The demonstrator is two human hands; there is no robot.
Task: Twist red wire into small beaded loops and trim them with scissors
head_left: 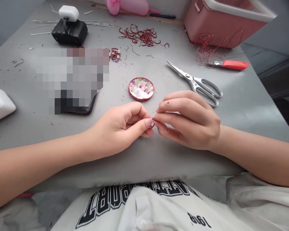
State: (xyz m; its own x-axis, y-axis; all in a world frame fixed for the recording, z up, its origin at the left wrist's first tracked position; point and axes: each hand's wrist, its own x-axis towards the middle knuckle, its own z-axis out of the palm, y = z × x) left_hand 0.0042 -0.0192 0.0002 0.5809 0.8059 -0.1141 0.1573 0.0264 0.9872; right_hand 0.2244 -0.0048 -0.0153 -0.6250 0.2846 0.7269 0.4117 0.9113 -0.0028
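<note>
Fingertip to fingertip, my two hands meet above the front of the grey table. My left hand (125, 126) pinches a small dark red wire ring (152, 125) between thumb and fingers, so most of it is hidden. From the other side, my right hand (190, 120) closes thumb and fingertips on the same ring's edge. Just beyond them lies a round red-rimmed lid (129, 91) holding pastel beads (142, 86). Grey-handled scissors (191, 80) rest open behind my right hand. Farther back is a small cluster of wire rings with beads (115, 54).
A heap of bent red wire pieces (144, 36) lies at the back. Tangled red wire (205, 48) sits by a pink bin (212, 27) and a red-handled cutter (233, 65). At left are a partly blurred phone (86, 109), a black case (69, 32) and a white object (0, 104).
</note>
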